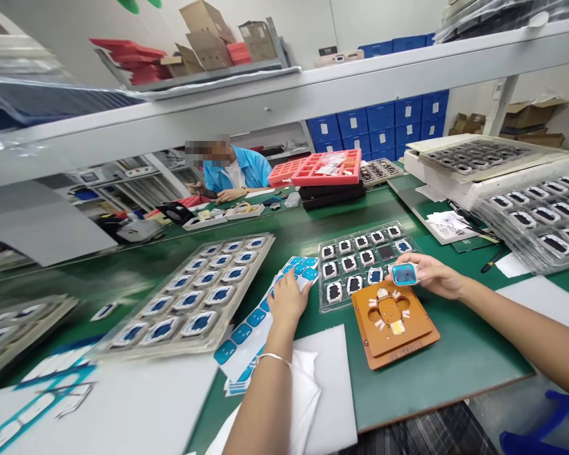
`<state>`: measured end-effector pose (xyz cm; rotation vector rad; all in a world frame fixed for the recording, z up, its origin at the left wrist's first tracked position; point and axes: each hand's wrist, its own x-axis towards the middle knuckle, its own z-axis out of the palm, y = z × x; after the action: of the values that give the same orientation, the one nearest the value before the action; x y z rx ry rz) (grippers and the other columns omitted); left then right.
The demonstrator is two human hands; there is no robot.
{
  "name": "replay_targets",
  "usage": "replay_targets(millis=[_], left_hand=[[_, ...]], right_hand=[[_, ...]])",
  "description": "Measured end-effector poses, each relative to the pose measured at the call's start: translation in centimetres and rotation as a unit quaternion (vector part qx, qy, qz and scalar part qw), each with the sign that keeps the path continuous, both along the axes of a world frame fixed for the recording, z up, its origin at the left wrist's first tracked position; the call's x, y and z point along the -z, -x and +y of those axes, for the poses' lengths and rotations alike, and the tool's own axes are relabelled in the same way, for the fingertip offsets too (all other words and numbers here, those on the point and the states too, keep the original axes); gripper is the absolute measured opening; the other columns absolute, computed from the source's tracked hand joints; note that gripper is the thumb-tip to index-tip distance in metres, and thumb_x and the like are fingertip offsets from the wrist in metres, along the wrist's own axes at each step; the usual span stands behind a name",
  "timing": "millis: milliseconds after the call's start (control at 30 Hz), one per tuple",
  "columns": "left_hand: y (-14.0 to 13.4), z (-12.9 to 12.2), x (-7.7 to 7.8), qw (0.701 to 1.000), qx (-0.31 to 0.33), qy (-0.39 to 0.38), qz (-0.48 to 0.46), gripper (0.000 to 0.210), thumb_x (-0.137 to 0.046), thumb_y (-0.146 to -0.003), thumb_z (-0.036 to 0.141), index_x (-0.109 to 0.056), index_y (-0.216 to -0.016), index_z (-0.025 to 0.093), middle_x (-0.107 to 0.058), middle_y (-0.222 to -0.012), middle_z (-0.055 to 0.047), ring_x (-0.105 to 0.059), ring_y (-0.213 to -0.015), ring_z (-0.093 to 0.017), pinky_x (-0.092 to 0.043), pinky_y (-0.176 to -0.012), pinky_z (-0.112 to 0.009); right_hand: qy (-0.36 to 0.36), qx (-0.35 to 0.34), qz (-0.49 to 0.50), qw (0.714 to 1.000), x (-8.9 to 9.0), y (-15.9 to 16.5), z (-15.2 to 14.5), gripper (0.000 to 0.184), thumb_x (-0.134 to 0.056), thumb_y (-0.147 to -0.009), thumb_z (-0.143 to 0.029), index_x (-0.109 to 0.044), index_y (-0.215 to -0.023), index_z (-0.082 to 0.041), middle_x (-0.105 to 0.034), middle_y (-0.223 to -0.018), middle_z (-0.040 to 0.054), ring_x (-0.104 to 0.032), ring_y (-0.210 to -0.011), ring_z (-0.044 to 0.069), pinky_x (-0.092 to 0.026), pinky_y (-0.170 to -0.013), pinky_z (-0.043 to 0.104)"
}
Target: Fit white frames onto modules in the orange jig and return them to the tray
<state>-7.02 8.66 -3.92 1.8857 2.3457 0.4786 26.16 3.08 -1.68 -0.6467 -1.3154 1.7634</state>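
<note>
My right hand (434, 275) pinches a small rounded-square frame with a blue film face (404, 274), like a watch case, above the back edge of an orange jig (393, 322). The jig has a shaped recess with small pale pads around it. My left hand (289, 297) lies with fingers apart on a white sheet of blue rounded stickers (250, 325); its fingertips touch the far end. Behind the jig sits a clear tray (323, 303) of similar frames, some dark and some blue inside, with one pocket bare.
To the left stands a larger tray (258, 278) of blue-filled frames, with another tray (52, 316) beyond. Stacked trays (516, 237) stand at right. Red trays (308, 180) rest on black ones at the back. A white foam sheet (336, 379) lies in front. A person in blue (253, 167) sits opposite.
</note>
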Motion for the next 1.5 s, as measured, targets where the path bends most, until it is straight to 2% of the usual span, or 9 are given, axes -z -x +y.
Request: replay_targets(millis=[333, 433, 533, 700, 867, 1067, 1200, 1333, 1500], left_hand=[[-0.1, -0.8, -1.0, 0.998, -0.022, 0.000, 0.058, 0.049, -0.050, -0.093, 0.032, -0.048, -0.141, 0.024, -0.046, -0.150, -0.008, -0.041, -0.134, -0.036, -0.047, -0.101, -0.055], [-0.2, -0.8, -1.3, 0.998, -0.011, -0.013, 0.062, 0.048, -0.049, -0.093, 0.027, -0.049, -0.141, 0.022, -0.047, -0.148, -0.009, -0.042, -0.133, -0.032, -0.049, -0.102, -0.049], [-0.3, -0.9, -1.6, 0.998, -0.008, -0.021, 0.059, 0.048, -0.048, -0.093, 0.024, -0.049, -0.141, 0.022, -0.051, -0.144, -0.010, -0.046, -0.129, -0.031, -0.048, -0.102, -0.048], [-0.5, -1.1, -1.9, 0.999, -0.006, -0.026, 0.044, 0.046, -0.047, -0.094, 0.024, -0.049, -0.140, 0.019, -0.055, -0.140, -0.013, -0.044, -0.129, -0.034, -0.048, -0.100, -0.054], [-0.5, -1.2, -2.1, 0.999, -0.001, -0.026, 0.037, 0.045, -0.046, -0.093, 0.023, -0.050, -0.138, 0.019, -0.057, -0.137, -0.014, -0.045, -0.128, -0.035, -0.047, -0.100, -0.054], [-0.7, -1.2, -2.1, 0.999, -0.015, -0.035, 0.021, 0.044, -0.046, -0.091, 0.021, -0.050, -0.135, 0.021, -0.056, -0.137, -0.015, -0.043, -0.127, -0.035, -0.047, -0.095, -0.058], [-0.9, -1.5, -2.4, 0.998, -0.013, -0.055, 0.017, 0.042, -0.044, -0.089, 0.011, -0.054, -0.128, 0.021, -0.053, -0.141, -0.013, -0.039, -0.131, -0.034, -0.038, -0.101, -0.066], [-0.8, -1.6, -2.5, 0.997, 0.006, -0.075, 0.018, 0.036, -0.046, -0.086, 0.006, -0.064, -0.111, 0.022, -0.055, -0.140, -0.009, -0.039, -0.132, -0.032, -0.028, -0.108, -0.068], [-0.7, -1.2, -2.1, 0.996, 0.028, -0.080, 0.001, 0.023, -0.052, -0.086, 0.011, -0.069, -0.094, 0.024, -0.069, -0.119, -0.008, -0.047, -0.126, -0.031, -0.024, -0.108, -0.069]], right_hand=[[-0.023, 0.007, -0.009, 1.000, -0.4, 0.0, -0.2, 0.043, -0.076, -0.069, -0.037, -0.060, -0.106, -0.020, -0.073, -0.104, 0.0093, -0.067, -0.101, 0.025, -0.048, -0.086, 0.035], [-0.054, 0.121, -0.037, 0.991, -0.2, -0.4, 0.5, 0.044, -0.072, -0.073, -0.045, -0.057, -0.108, -0.023, -0.071, -0.108, 0.0098, -0.068, -0.094, 0.023, -0.052, -0.078, 0.035], [-0.097, 0.256, -0.115, 0.955, 0.5, -1.3, 2.0, 0.048, -0.067, -0.076, -0.056, -0.052, -0.108, -0.025, -0.068, -0.106, 0.0088, -0.070, -0.090, 0.024, -0.056, -0.079, 0.039], [-0.162, 0.339, -0.232, 0.897, 2.3, -2.4, 3.9, 0.055, -0.071, -0.072, -0.061, -0.052, -0.107, -0.023, -0.064, -0.113, 0.0105, -0.069, -0.085, 0.024, -0.057, -0.080, 0.041], [-0.271, 0.319, -0.362, 0.833, 2.5, -2.6, 3.4, 0.042, -0.068, -0.078, -0.048, -0.059, -0.111, -0.023, -0.068, -0.108, 0.0105, -0.067, -0.092, 0.028, -0.055, -0.088, 0.047], [-0.371, 0.261, -0.484, 0.748, 2.1, -2.0, 4.0, 0.032, -0.059, -0.085, -0.036, -0.063, -0.114, -0.022, -0.059, -0.134, 0.0118, -0.056, -0.122, 0.034, -0.043, -0.107, 0.051], [-0.395, 0.210, -0.554, 0.702, 1.6, -0.7, 6.8, 0.035, -0.057, -0.087, -0.031, -0.062, -0.119, -0.021, -0.061, -0.132, 0.0125, -0.058, -0.118, 0.034, -0.047, -0.101, 0.051], [-0.403, 0.182, -0.599, 0.668, 1.6, -0.2, 9.3, 0.033, -0.054, -0.091, -0.036, -0.063, -0.120, -0.022, -0.051, -0.146, 0.0095, -0.050, -0.130, 0.031, -0.043, -0.108, 0.048], [-0.363, 0.216, -0.652, 0.630, 2.7, -1.5, 10.4, 0.045, -0.035, -0.098, -0.045, -0.060, -0.127, -0.021, -0.051, -0.144, 0.0149, -0.044, -0.129, 0.042, -0.042, -0.096, 0.067]])
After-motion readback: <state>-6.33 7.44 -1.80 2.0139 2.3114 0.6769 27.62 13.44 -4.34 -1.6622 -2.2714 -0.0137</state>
